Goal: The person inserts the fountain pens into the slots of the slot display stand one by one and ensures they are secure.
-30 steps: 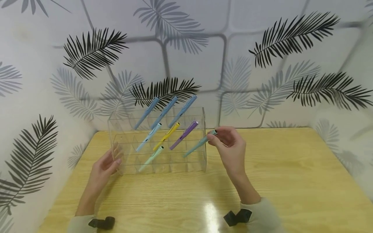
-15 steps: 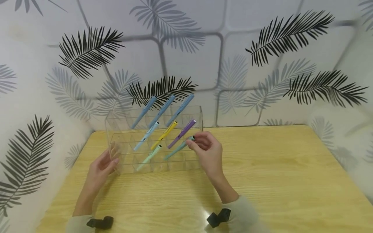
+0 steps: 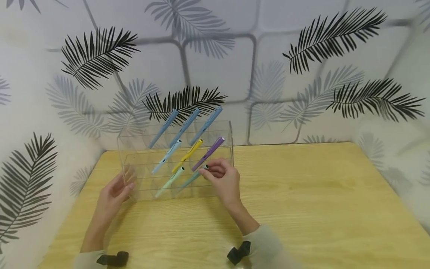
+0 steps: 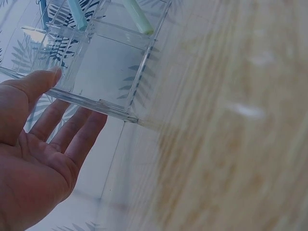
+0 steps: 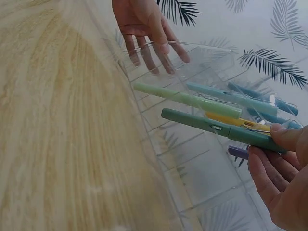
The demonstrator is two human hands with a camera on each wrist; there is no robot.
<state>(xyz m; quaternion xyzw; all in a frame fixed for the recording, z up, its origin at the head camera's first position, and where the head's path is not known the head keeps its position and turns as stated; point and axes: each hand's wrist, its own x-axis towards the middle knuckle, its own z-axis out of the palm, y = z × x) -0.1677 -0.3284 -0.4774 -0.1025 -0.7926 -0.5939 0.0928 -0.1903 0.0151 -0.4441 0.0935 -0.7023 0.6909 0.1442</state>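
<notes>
A clear acrylic pen holder [image 3: 231, 136] with tiers of compartments stands on the table. My left hand [image 3: 112, 192] holds its left side panel, thumb on the inside and fingers behind it in the left wrist view. My right hand [image 3: 223, 181] pinches a dark green pen [image 5: 197, 122] near its cap end. That pen slants over the lowest tier, right of a light green pen [image 3: 170, 182]. Whether its lower tip touches the compartment is unclear. Above stand a light blue pen [image 3: 167, 157], a yellow pen [image 3: 188, 155] and a purple pen [image 3: 209, 153].
Three blue pens, including the right one [image 3: 206, 125], lean in the top tier. Behind the wooden table [image 3: 302, 186] rises a leaf-patterned wall [image 3: 218, 71]. Black wrist cameras sit on both sleeves.
My right hand has carried the dark green pen leftward and slightly down, from the holder's right edge to beside the light green pen. My left hand keeps its hold.
</notes>
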